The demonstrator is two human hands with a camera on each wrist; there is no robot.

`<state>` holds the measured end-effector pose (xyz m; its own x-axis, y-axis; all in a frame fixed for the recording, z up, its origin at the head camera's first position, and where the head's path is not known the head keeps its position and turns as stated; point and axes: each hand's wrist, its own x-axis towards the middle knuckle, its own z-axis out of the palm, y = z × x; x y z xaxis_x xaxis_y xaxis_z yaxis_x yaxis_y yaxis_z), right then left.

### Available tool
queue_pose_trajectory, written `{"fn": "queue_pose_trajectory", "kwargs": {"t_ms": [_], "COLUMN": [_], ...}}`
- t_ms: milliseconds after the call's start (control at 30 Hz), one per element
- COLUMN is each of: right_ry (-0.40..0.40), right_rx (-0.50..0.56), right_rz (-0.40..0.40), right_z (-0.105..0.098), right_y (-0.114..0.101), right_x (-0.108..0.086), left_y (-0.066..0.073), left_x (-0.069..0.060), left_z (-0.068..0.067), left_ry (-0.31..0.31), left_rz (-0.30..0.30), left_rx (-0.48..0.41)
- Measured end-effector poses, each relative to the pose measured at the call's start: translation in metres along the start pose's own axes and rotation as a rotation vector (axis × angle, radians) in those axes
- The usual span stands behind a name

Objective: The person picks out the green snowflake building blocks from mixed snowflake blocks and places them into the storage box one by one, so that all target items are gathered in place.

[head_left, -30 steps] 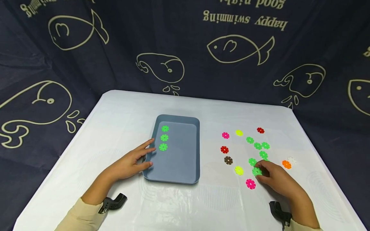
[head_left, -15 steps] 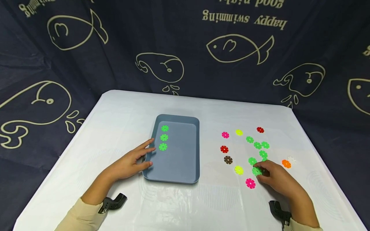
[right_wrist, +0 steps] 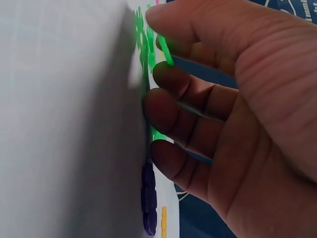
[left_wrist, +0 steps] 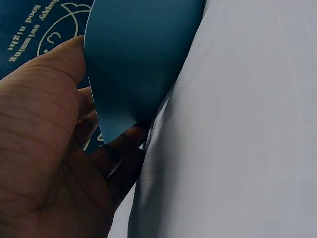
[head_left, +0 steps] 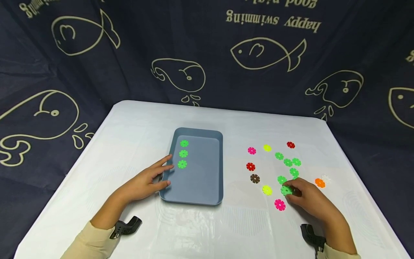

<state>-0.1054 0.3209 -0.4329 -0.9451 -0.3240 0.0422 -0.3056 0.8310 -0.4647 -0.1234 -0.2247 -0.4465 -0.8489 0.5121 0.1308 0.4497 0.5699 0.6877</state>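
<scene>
In the head view my left hand (head_left: 142, 184) rests on the left rim of a grey-blue tray (head_left: 202, 183), fingers spread. The left wrist view has the thumb against the tray wall (left_wrist: 138, 54), with other fingers beside its lower edge. Several green notched discs form a column inside the tray, the lowest green disc (head_left: 182, 164) nearest my fingers. My right hand (head_left: 308, 198) pinches another green notched disc (head_left: 286, 190) between thumb and fingers at the right of the table. In the right wrist view this pinched disc (right_wrist: 166, 50) appears edge-on; the remaining fingers are bent near the tabletop.
Loose discs lie right of the tray, among them a brown disc (head_left: 254, 178), a pink disc (head_left: 280, 205), a yellow disc (head_left: 267, 190) and an orange disc (head_left: 320, 183). A purple disc (right_wrist: 149, 199) lies by the right hand's lower fingers. Dark printed cloth (head_left: 136, 72) hangs behind.
Both hands keep nearly the same places and poses. The whole head view has shifted very slightly; the discs and the tray show no clear movement on the table.
</scene>
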Motion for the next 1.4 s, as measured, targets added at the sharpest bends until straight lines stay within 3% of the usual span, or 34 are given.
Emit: {"fn": "queue_pose_trajectory", "kwargs": {"t_ms": [567, 1200, 1400], "right_ry": [0.045, 0.084, 0.056], "right_rx": [0.073, 0.013, 0.000], "right_rz": [-0.060, -0.201, -0.249], "right_z": [-0.002, -0.012, -0.013], "right_y": [-0.007, -0.032, -0.044], "right_x": [0.003, 0.020, 0.033], "left_y": [0.002, 0.002, 0.003], "left_x": [0.000, -0.001, 0.000], "left_z": [-0.002, -0.001, -0.001], "left_ry": [-0.006, -0.010, -0.012], "left_rz": [-0.002, -0.017, -0.015], "left_rx": [-0.008, -0.006, -0.008]}}
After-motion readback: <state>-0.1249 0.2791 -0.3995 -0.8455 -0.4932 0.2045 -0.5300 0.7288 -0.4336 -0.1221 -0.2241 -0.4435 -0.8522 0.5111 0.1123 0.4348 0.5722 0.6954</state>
